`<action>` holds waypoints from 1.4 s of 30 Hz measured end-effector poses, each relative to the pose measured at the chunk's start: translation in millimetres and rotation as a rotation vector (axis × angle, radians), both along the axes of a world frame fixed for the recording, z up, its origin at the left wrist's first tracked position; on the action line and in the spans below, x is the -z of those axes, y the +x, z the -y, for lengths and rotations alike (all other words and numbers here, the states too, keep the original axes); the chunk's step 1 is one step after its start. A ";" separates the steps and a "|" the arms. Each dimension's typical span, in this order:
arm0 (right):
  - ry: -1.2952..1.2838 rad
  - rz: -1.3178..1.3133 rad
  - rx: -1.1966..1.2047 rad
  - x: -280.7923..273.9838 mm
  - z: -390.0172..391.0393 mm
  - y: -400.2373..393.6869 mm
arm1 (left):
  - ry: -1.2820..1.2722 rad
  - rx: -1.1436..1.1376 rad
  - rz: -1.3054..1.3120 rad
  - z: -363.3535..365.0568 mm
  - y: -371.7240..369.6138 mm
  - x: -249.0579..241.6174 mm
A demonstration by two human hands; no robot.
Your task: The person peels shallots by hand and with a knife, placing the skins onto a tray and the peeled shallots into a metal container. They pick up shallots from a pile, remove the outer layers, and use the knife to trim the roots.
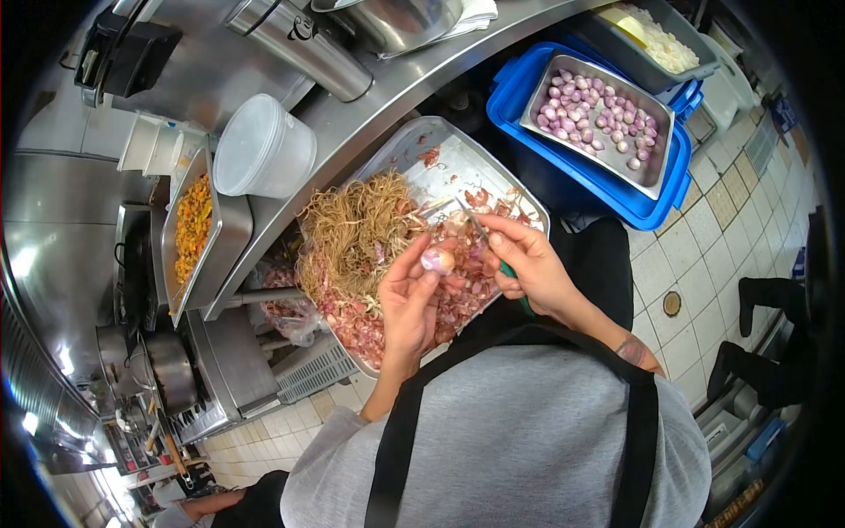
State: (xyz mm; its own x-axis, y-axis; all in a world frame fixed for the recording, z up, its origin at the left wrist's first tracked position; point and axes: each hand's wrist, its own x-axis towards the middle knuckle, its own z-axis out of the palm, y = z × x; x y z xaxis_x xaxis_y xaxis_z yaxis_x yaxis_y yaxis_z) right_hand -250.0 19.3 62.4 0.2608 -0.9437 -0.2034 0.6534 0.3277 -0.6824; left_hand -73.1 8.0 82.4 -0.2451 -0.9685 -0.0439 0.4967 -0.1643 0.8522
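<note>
Between the fingertips of my left hand (412, 295) is a shallot (437, 260), pale purple and cream. My right hand (533, 264) grips a small paring knife (506, 269) by its green handle, its short blade pointing up and left, a little apart from the shallot. Both hands are over a large tray (458, 145) heaped with reddish shallot skins (356, 319) and a tangle of dry, stringy roots (365, 216). To the right, a metal pan (656, 176) holds many peeled shallots (585, 110).
The pan rests on a blue lidded bin (519, 77). Behind it stands a grey tub (700, 66) of white pieces. On the steel counter (387, 110) are a white plastic bucket (264, 145) and a metal cylinder (308, 53). Another person's legs (766, 334) are at right.
</note>
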 end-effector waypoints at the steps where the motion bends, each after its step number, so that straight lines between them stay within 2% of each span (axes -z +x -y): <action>1: -0.016 -0.021 0.036 1.3 0.3 0.3 | 0.014 -0.009 -0.011 0.1 -0.5 -1.8; 4: -0.206 -0.329 0.075 -2.1 -5.4 9.7 | 0.013 -0.056 -0.014 -0.4 -2.3 -2.1; 8: -0.464 -0.478 0.008 -4.6 -9.9 14.3 | -0.053 -0.101 0.025 -0.3 -2.4 4.0; 9: -0.441 -0.581 -0.092 -7.5 -9.1 9.0 | -0.063 -0.110 0.033 -0.8 -2.1 3.9; 12: -0.601 -0.643 0.033 -9.2 -7.6 9.9 | -0.087 -0.121 0.061 -1.7 -1.5 3.2; 18: -0.689 -0.604 0.087 -0.7 -5.0 12.1 | -0.046 -0.121 0.074 -2.8 0.1 5.3; 21: -0.467 -0.521 -0.106 -7.5 -7.9 6.5 | -0.024 -0.100 0.056 -2.0 2.6 7.3; 24: -0.571 -0.531 -0.009 -5.6 -7.1 8.2 | -0.018 -0.103 0.106 -2.2 1.1 3.3; 27: -0.732 -0.743 0.077 2.0 -4.7 8.9 | -0.015 -0.120 0.119 -4.2 1.9 3.2; 30: -0.751 -0.773 0.107 1.8 -4.6 9.6 | -0.013 -0.126 0.075 -5.6 1.6 4.7; 36: -0.131 0.000 -0.190 1.2 -4.7 2.6 | -0.025 -0.082 0.082 -2.1 1.0 6.8; 40: -0.118 0.008 -0.097 5.1 -3.3 5.8 | -0.093 -0.019 0.148 -1.4 0.3 6.6; 42: -0.158 -0.069 -0.040 2.5 -1.7 3.9 | -0.100 -0.013 0.160 -1.4 -1.3 5.6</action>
